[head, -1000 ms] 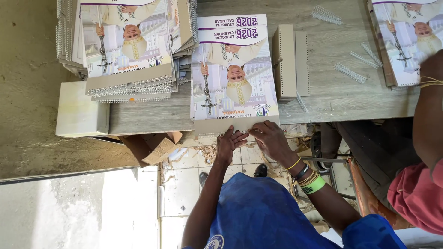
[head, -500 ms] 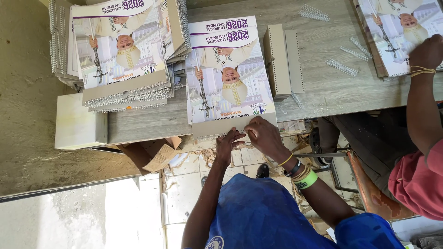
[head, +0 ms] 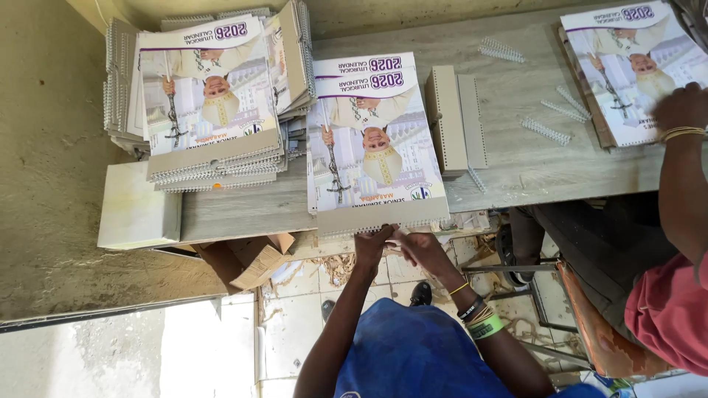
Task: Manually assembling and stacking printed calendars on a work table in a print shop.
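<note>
Grey wood table (head: pixel 516 147) ran across the view, set against a rough plaster wall, with tiled floor and scraps of torn card below its near edge; on it lay a calendar (head: pixel 375 140) with a purple-and-white cover, its bottom edge hanging just over the table's rim; both hands met at that edge. Left hand (head: pixel 371 245) had its fingers drawn together at the calendar's lower margin, pinched on the edge or on the wire there, though which I could not tell; right hand (head: pixel 419 248) sat just beside it, fingers likewise closed at the same margin, touching the left; the wrist behind it carried several bangles and a green band (head: pixel 487 326). To the left a stack (head: pixel 214 110) of bound calendars rose in a slanted heap, spiral spines showing along its sides; a pale box (head: pixel 139 206) stood at the table's corner beneath it. Right of the calendar lay two grey card strips (head: pixel 457 118) side by side, punched along one edge; loose wire combs (head: pixel 546 130) were scattered further right. At the far right another person's hand (head: pixel 682 107) rested on a second calendar (head: pixel 627 66), that person seated in a red top, well apart from the wearer's hands.
</note>
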